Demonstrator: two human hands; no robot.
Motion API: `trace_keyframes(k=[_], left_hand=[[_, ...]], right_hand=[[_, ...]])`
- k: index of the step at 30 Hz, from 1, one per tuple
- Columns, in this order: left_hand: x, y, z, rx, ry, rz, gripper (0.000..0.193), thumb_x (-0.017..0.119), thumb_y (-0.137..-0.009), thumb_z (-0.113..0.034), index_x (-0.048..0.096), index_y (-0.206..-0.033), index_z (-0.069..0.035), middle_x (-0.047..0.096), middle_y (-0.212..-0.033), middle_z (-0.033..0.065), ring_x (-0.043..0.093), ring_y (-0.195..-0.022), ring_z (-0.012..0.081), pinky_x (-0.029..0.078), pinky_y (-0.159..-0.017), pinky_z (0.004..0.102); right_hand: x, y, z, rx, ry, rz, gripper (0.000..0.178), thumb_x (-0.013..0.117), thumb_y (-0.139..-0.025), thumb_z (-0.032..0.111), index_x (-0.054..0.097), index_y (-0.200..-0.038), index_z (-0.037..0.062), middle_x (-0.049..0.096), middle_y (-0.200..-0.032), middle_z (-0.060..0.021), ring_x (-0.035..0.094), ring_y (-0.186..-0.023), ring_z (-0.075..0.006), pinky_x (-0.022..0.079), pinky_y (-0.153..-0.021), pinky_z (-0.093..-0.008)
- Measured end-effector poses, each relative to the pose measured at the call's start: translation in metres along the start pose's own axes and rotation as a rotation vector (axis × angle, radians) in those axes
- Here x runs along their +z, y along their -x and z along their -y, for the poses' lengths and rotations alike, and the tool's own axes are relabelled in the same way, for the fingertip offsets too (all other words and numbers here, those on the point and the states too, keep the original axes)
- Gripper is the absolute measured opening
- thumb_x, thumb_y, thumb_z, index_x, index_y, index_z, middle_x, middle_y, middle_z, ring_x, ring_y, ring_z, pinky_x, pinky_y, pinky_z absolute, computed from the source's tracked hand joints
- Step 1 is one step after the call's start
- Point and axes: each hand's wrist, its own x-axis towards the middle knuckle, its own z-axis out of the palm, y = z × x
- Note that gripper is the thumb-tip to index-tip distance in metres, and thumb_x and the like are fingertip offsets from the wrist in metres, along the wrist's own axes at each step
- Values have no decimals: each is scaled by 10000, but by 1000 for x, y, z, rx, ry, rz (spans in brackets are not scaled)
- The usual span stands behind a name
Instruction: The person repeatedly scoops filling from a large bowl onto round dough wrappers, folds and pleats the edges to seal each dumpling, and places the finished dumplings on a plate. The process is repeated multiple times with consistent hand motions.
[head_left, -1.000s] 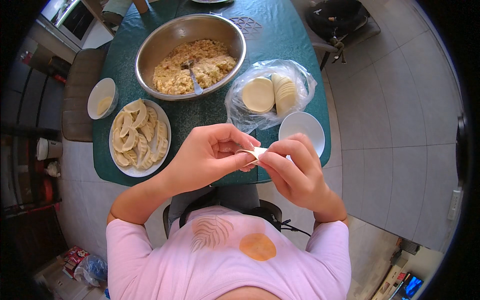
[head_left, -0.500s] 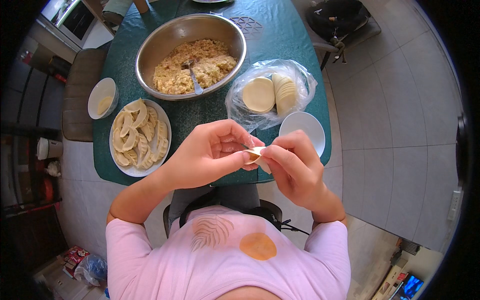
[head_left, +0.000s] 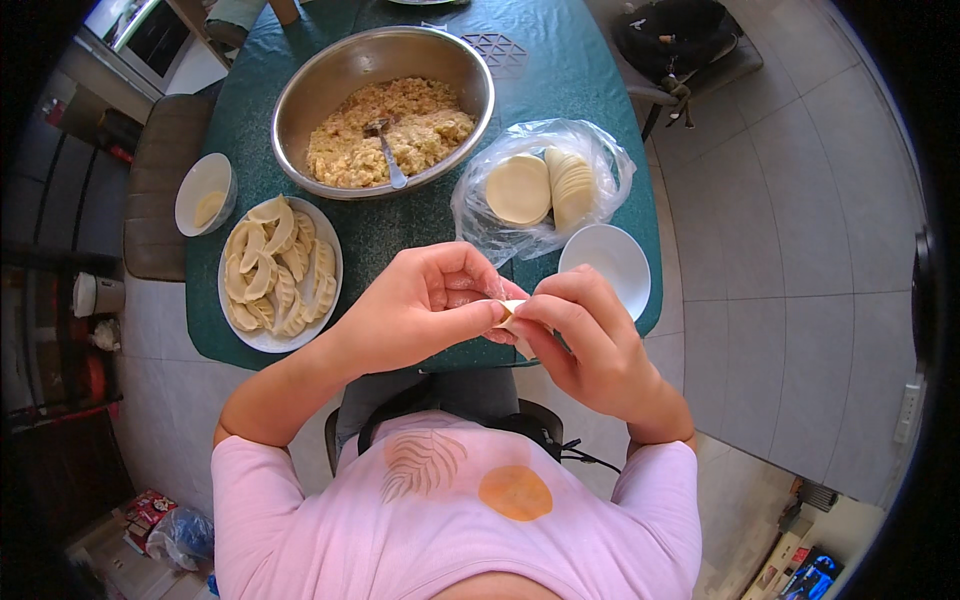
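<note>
Between my two hands, over the table's near edge, is a partly folded dumpling (head_left: 510,309) with a little filling showing in its opening. My left hand (head_left: 437,300) cups it, thumb on its side and floury fingers curled behind. Thumb and fingertips of my right hand (head_left: 583,335) pinch the wrapper's edge. Just beyond, a clear plastic bag (head_left: 480,222) lies opened around round dumpling wrappers (head_left: 518,190), some flat and some leaning in a row. Left of my left hand, a white plate (head_left: 275,343) carries several pleated dumplings (head_left: 262,279).
A large steel bowl (head_left: 285,120) of minced filling (head_left: 420,130) stands at the back with a spoon (head_left: 390,160) in it. One white bowl (head_left: 606,262) sits beside my right hand, another small bowl (head_left: 190,200) at the left edge. The table (head_left: 390,232) has a green cover.
My right fingers have shifted slightly left along the wrapper's edge, and the dumpling's opening looks narrower. Both hands keep their hold.
</note>
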Motion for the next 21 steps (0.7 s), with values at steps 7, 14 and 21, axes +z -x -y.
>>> trace_keyframes(k=[7, 14, 21], left_hand=[[1, -1, 1, 2, 25, -8, 89, 601, -844, 16, 531, -898, 4, 618, -1049, 168, 616, -926, 152, 535, -812, 297], [0, 0, 4, 73, -44, -39, 82, 614, -842, 13, 550, -893, 24, 612, -1064, 187, 619, -937, 159, 532, -823, 291], [6, 4, 4, 155, -135, -92, 144, 626, -848, -11, 602, -970, 63, 621, -1057, 124, 625, -929, 132, 525, -811, 245]], right_hand=[[-3, 1, 1, 91, -89, 36, 261, 694, -726, -31, 587, -962, 3, 531, -870, -114, 543, -727, -247, 470, -610, -331], [-3, 0, -1, -40, 51, 24, 262, 681, -713, -60, 587, -951, -8, 529, -866, -107, 540, -715, -247, 462, -600, -324], [5, 0, -7, -27, -83, -88, 269, 679, -720, -75, 589, -967, -17, 553, -846, -117, 552, -682, -253, 462, -582, -332]])
